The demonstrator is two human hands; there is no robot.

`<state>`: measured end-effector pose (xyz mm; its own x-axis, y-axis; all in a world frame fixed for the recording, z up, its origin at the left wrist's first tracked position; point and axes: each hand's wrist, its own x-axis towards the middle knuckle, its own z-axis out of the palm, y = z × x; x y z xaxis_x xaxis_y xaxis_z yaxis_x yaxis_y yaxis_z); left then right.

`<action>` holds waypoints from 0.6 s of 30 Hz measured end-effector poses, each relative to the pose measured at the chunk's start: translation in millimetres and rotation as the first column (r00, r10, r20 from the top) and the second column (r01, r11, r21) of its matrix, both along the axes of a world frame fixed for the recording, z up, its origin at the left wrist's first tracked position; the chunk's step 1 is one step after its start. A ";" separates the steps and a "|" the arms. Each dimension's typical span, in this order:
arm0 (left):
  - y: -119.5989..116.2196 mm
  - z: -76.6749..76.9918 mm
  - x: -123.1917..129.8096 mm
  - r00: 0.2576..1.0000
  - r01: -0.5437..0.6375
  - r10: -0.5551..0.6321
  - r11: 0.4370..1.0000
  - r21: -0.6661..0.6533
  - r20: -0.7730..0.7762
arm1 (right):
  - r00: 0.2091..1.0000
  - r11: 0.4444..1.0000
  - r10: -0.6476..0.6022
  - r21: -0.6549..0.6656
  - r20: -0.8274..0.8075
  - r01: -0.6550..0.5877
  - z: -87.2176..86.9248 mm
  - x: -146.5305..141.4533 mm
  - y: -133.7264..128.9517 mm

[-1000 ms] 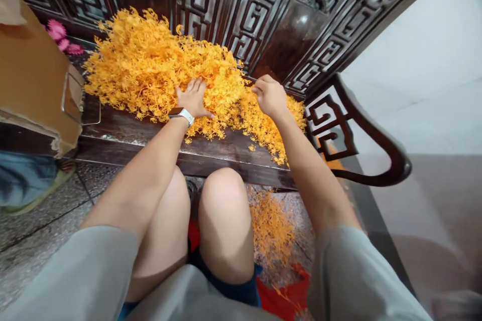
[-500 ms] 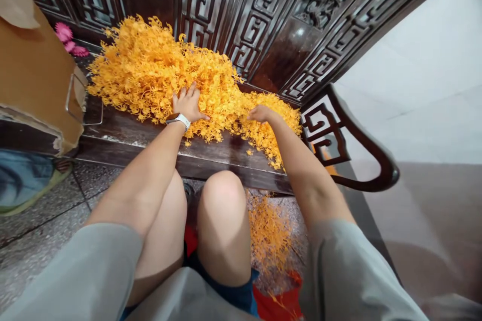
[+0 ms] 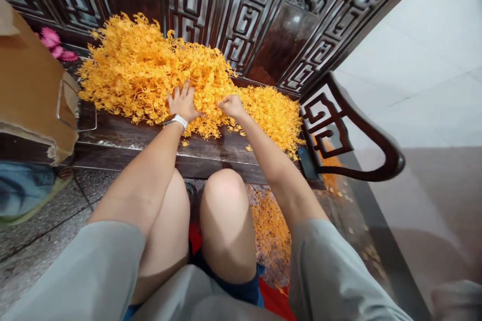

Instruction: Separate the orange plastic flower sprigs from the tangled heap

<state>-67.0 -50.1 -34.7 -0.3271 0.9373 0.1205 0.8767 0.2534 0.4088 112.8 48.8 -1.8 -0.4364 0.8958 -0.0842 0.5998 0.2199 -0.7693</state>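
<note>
A big heap of yellow artificial flower pieces (image 3: pixel 139 70), small and spidery in shape, lies on the dark wooden bench (image 3: pixel 124 135). My left hand (image 3: pixel 183 104), wearing a white watch at the wrist, rests against the front of this heap with its fingers spread. To its right, my right hand (image 3: pixel 231 106) is closed, its curled fingertips at the heap's lower right side. Whatever those fingers pinch, if anything, is hidden. A lower heap of the same yellow pieces (image 3: pixel 273 113) spreads to the right of my right hand.
A cardboard box (image 3: pixel 33 80) with a metal wire handle stands at the left, pink flowers (image 3: pixel 52 40) behind it. A carved backrest (image 3: pixel 259 15) and curved armrest (image 3: pixel 376 150) bound the bench. Orange stringy scraps (image 3: pixel 271 225) cover the floor beside my knee. A dark phone-like object (image 3: pixel 308 162) lies by the armrest.
My right hand has moved left from the lower heap to the big heap's edge, and its fingers have closed. My left hand stays spread on the heap. The view has shifted slightly.
</note>
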 end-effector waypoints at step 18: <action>2.0 -8.3 -11.0 0.982 -0.175 0.175 0.985 0.001 -0.064 | 0.691 0.825 -0.182 -0.491 -0.699 -0.279 14.8 54.6 -131.9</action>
<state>-78.0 -48.1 -43.0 -0.4780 0.8668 0.1423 0.8429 0.4070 0.3520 167.4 -83.2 13.0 -0.6080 0.7736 -0.1785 -0.1596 -0.3394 -0.9270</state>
